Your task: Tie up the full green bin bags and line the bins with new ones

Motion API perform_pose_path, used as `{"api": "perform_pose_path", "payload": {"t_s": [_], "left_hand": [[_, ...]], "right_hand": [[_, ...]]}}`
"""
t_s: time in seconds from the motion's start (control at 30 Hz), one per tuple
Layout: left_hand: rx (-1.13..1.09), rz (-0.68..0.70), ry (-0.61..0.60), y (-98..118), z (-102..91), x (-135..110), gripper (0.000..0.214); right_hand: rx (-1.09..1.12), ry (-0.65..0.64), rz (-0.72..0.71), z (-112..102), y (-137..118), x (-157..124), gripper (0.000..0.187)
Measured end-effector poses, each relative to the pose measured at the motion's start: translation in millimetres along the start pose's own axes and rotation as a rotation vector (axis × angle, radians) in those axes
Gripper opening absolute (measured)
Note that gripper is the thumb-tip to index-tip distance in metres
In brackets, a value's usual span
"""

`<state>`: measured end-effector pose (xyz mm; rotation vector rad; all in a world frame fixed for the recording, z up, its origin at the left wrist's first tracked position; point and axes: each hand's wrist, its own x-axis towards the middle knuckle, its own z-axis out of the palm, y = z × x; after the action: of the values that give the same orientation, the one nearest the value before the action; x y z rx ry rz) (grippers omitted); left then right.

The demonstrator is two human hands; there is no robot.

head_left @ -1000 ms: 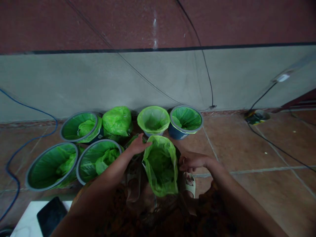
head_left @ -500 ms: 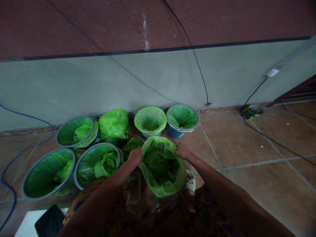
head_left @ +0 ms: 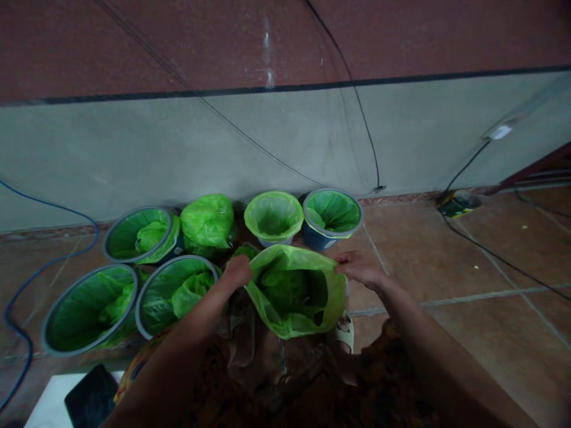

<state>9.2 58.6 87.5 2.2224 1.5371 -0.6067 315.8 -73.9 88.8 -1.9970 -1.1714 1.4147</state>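
Observation:
A light-green plastic bag (head_left: 288, 321) is held mouth-up in front of me, above my sandalled feet. My left hand (head_left: 238, 271) closes on the left side of its rim, and my right hand (head_left: 359, 267) pinches the right side. The mouth is pulled wide between them. Crumpled green plastic and darker patches show inside; whether a bin stands within the bag is hidden. Just beyond stands a bin with a pale-green liner (head_left: 273, 215). Beside it on the right is a blue bin (head_left: 317, 239) with a green liner.
Several grey-rimmed bins, including one front bin (head_left: 91, 309), stand left with green liners. A stuffed green bag (head_left: 207, 221) sits by the wall. A blue cable (head_left: 49, 261) lies left, black cable (head_left: 504, 257) right, a phone-like dark object (head_left: 91, 397) on a white surface.
My hands have moved apart, the right one outward to the right. The bag's mouth has stretched wider sideways and flattened front to back. The view has shifted slightly.

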Motion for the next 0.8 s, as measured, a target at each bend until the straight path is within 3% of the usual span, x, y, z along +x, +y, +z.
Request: {"api": "perform_pose_path", "payload": {"t_s": [0.13,0.27,0.37,0.57,0.7,0.8], "left_hand": [[0.022,0.037,0.02,3,-4.5,0,0.028],[-0.018,0.101,0.008,8,-7.8,-2,0.028],[-0.001,0.094,0.046,1,-14.5,-1,0.028],[0.005,-0.017,0.101,-14,-10.6,12,0.031],[-0.112,-0.069,0.204,-10,-1.1,16,0.051],[-0.162,-0.119,0.176,-10,3.5,12,0.071]], "right_hand": [[0.022,-0.18,-0.036,5,-1,-4,0.012],[0.074,-0.227,-0.095,13,-2,-3,0.012],[0.022,-0.138,-0.081,11,1,0,0.011],[-0.521,0.185,0.053,0,12,12,0.015],[-0.707,0.238,0.115,3,11,13,0.023],[-0.673,0.257,0.081,8,9,14,0.042]]}}
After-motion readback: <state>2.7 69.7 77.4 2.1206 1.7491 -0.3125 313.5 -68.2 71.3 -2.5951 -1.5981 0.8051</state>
